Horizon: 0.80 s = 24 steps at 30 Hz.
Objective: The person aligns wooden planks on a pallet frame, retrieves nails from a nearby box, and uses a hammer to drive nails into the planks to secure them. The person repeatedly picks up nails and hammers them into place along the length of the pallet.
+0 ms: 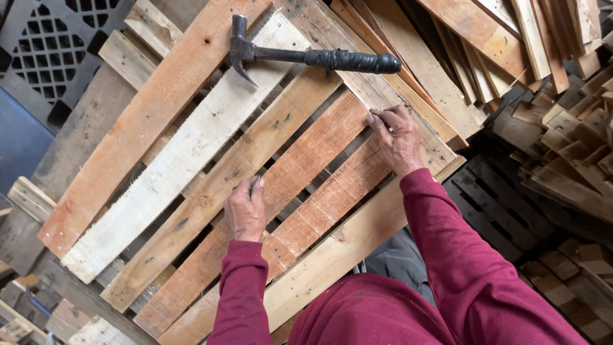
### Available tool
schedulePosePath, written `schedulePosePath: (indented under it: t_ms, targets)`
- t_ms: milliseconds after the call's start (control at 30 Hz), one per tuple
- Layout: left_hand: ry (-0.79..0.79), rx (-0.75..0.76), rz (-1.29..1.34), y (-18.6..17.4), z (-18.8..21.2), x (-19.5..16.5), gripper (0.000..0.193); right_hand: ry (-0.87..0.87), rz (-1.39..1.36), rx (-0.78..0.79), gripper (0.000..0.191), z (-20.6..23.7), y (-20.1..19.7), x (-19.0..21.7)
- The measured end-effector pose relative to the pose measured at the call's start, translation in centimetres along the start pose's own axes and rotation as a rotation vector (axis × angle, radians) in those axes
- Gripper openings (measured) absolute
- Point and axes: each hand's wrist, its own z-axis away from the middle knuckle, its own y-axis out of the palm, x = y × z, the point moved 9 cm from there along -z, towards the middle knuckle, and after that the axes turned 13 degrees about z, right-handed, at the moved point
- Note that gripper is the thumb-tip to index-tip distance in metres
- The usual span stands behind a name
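Person in maroon sleeves bends over wooden pallet [191,147]. Left hand [246,211] loosely curled, fingertips pinching small thin thing, likely nail, upright on reddish slat [306,160]. Right hand [397,139] half closed, fingers pressing far edge of neighbouring slat, holding nothing. Claw hammer [306,57] lies untouched at far side, well apart from both hands. Risks, as judged: rough boards may splinter skin; loose slat may shift under pressure; hammer may slide off sloping boards.
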Motion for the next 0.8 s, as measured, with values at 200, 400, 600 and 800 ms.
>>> schedulePosePath:
  t_ms: [200, 400, 600, 800]
  targets:
    - [-0.083, 0.065, 0.050, 0.2, -0.4, 0.6, 0.027, -0.003, -0.127, -0.033, 0.019, 0.7, -1.1, 0.2]
    - [-0.083, -0.001, 0.157, 1.1, 0.7, 0.6, 0.023, 0.049, -0.146, -0.010, 0.018, 0.9, -1.2, -0.4]
    - [-0.088, -0.013, 0.154, 0.8, 0.7, 0.3, 0.020, 0.073, -0.188, 0.072, 0.020, 0.5, -0.7, -0.8]
    - [-0.098, -0.007, 0.156, 1.1, 0.6, 0.6, 0.020, 0.052, -0.084, 0.092, 0.025, 0.4, -0.6, -0.4]
